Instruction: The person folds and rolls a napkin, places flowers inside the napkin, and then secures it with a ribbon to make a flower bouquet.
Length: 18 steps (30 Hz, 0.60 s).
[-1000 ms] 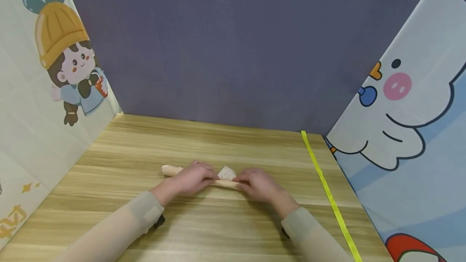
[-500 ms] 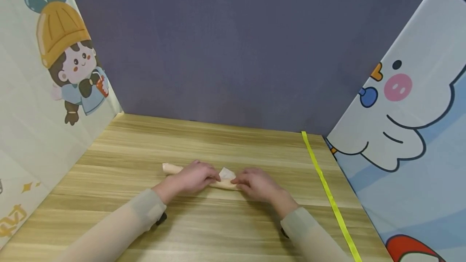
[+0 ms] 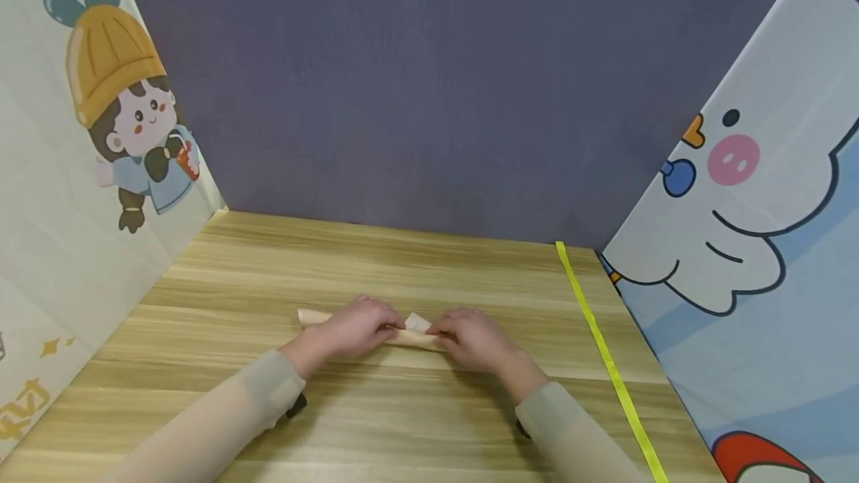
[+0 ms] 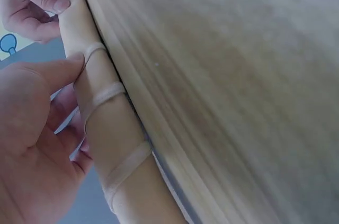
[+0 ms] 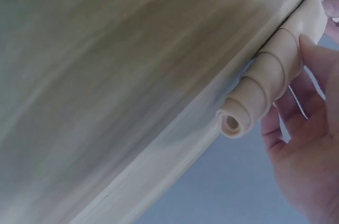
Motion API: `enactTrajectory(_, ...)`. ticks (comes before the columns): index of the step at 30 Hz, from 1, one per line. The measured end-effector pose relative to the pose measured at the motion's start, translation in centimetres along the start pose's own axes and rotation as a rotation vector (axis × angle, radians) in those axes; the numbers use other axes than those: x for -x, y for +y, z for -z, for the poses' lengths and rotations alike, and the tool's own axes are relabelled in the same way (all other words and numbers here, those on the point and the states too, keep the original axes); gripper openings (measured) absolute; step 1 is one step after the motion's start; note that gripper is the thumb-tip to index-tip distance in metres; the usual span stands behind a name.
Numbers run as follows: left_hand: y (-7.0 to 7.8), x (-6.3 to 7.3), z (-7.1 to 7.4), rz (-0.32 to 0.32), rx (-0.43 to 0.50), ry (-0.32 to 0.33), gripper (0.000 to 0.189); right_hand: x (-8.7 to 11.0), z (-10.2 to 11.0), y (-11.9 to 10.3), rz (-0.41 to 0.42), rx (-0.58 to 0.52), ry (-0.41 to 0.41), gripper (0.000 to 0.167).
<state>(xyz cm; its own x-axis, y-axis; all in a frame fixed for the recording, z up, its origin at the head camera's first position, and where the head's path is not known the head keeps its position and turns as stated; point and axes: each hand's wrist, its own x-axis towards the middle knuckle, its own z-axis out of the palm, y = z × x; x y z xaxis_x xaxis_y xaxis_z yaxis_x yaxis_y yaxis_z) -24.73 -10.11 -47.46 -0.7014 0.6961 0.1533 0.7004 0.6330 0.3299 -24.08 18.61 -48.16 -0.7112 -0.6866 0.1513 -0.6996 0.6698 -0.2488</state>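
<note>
A pale beige sheet, rolled into a slim tube (image 3: 414, 339), lies across the wooden table in front of the person. My left hand (image 3: 359, 328) pinches it left of the middle, thumb on the near side. From the right, my right hand (image 3: 475, 340) pinches it in the same way. Between the hands a whitish pointed corner (image 3: 417, 322) of the sheet sticks out on the far side. Slanting layered edges wind along the roll (image 4: 114, 123) in the left wrist view. Its right end (image 5: 233, 123) shows a small hollow core in the right wrist view.
The wooden tabletop (image 3: 376, 416) runs back to a dark grey-blue panel (image 3: 403, 95). A yellow strip (image 3: 604, 352) lies along the table's right side. Printed cartoon panels stand at the left (image 3: 40, 170) and right (image 3: 792, 244).
The whitish corner between my hands shows a little less than before, and the roll's left end has turned slightly. Both hands stay in nearly the same place.
</note>
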Motion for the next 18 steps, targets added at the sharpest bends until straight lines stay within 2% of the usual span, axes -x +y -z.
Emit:
enactTrajectory(4, -0.11, 0.00, -0.01, -0.001, 0.031, 0.008, 0.017, -0.17, 0.10, 0.01, -0.023, -0.033, -0.018, 0.023)
enactTrajectory(8, -0.02, -0.12, 0.07, 0.006, 0.018, -0.009, 0.015, -0.15, 0.17, -0.12, -0.004, 0.013, -0.024, 0.022)
enactTrajectory(13, 0.28, -0.29, 0.20, 0.015, -0.036, -0.045, 0.014, 0.10, 0.33, -0.51, 0.015, 0.068, -0.019, 0.023)
enactTrajectory(18, 0.39, -0.39, -0.03, -0.009, -0.085, -0.037, 0.021, 0.14, 0.15, -0.59, 0.034, 0.085, -0.004, 0.028)
